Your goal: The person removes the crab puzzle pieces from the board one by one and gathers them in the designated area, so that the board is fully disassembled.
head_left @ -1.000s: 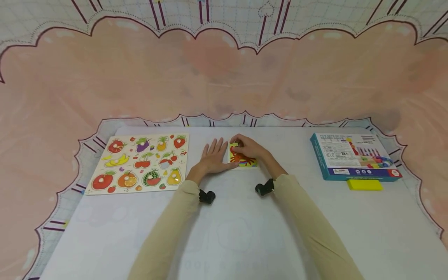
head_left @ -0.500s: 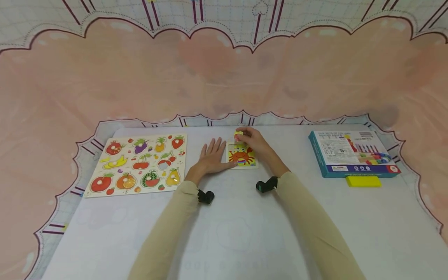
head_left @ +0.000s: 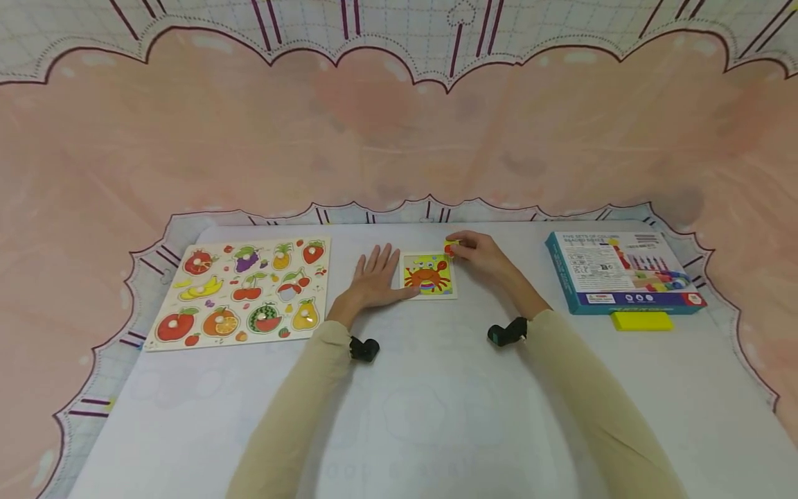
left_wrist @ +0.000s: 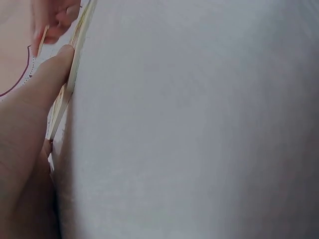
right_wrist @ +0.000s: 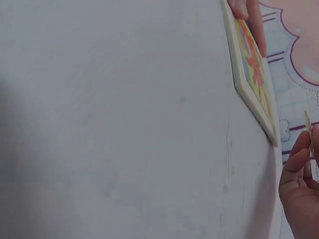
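1. Yellow and orange-red dominate the small square crab board (head_left: pixel 430 278): an orange-red crab on a yellow ground, with a rainbow-striped belly, eyes near the top and a red claw at upper right.
2. Pale edging frames the picture; the left wrist view shows the board's thin side edge-on.
3. Board location: flat on the white table (head_left: pixel 424 395), toward its far side, between the hands.
4. Left hand (head_left: pixel 374 284): laid flat beside the board, fingers spread wide, thumb resting on the board's lower-left part.
5. Right hand (head_left: pixel 485 256): fingertips narrowed, pinching a small yellow-and-red piece (head_left: pixel 449 247) near the board's upper-right corner. The wrist views show this piece thin and pale-edged; its full face is hidden.
6. Fruit board (head_left: pixel 267 294): left of the left hand, well apart from the box (head_left: pixel 623 274) at right.
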A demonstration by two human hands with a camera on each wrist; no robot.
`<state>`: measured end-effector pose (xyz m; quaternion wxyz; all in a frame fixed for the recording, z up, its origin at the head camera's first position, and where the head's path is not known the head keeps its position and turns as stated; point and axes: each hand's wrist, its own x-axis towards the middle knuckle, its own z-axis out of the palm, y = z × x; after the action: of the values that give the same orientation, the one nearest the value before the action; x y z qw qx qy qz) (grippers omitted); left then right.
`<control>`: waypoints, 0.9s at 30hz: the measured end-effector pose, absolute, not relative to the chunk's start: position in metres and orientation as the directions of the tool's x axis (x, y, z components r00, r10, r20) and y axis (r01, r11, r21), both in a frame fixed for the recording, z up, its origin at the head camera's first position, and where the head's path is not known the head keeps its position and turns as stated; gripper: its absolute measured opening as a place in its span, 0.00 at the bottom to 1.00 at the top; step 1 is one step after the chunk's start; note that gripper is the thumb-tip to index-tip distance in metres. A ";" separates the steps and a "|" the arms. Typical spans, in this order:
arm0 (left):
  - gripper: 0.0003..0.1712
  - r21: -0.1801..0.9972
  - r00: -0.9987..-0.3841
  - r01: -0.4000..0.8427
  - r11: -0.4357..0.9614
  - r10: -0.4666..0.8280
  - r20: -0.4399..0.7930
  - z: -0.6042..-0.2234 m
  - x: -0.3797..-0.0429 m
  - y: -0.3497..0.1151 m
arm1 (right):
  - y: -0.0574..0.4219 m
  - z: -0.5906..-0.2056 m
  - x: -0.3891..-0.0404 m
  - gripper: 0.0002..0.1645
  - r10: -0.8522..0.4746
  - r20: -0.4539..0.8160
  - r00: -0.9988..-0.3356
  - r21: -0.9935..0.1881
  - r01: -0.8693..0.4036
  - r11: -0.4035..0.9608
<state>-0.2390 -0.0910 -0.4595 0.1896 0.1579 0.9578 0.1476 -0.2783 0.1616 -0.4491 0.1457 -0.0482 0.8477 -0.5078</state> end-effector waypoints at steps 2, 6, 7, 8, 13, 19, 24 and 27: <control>0.60 0.346 -0.879 0.249 0.905 0.361 -0.312 -0.458 -0.238 -0.092 | 0.168 -0.448 -0.276 0.20 -0.234 -0.208 -0.950 -0.868 0.068 0.492; 0.59 0.353 -0.881 0.253 0.901 0.365 -0.301 -0.456 -0.236 -0.093 | 0.177 -0.447 -0.271 0.21 -0.237 -0.238 -0.942 -0.864 0.093 0.496; 0.59 0.353 -0.881 0.255 0.901 0.366 -0.299 -0.456 -0.236 -0.093 | 0.178 -0.448 -0.271 0.21 -0.237 -0.242 -0.941 -0.862 0.095 0.498; 0.59 0.349 -0.882 0.257 0.901 0.366 -0.297 -0.457 -0.236 -0.093 | 0.179 -0.449 -0.270 0.21 -0.236 -0.247 -0.940 -0.858 0.099 0.503; 0.59 0.320 -0.882 0.271 0.908 0.368 -0.295 -0.459 -0.236 -0.092 | 0.181 -0.453 -0.268 0.21 -0.227 -0.259 -0.939 -0.847 0.108 0.520; 0.60 0.312 -0.882 0.278 0.909 0.370 -0.291 -0.461 -0.236 -0.092 | 0.181 -0.452 -0.264 0.21 -0.240 -0.223 -0.945 -0.838 0.059 0.543; 0.62 0.311 -0.881 0.281 0.908 0.373 -0.292 -0.460 -0.235 -0.091 | 0.181 -0.452 -0.261 0.21 -0.237 -0.206 -0.950 -0.829 0.040 0.558; 0.62 0.317 -0.881 0.282 0.905 0.375 -0.288 -0.459 -0.235 -0.090 | 0.181 -0.452 -0.261 0.21 -0.235 -0.196 -0.952 -0.828 0.032 0.559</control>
<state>-0.2353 -0.0904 -0.4594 0.1736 0.1712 0.9605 0.1340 -0.2605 0.1812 -0.4522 0.1434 -0.0583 0.8713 -0.4657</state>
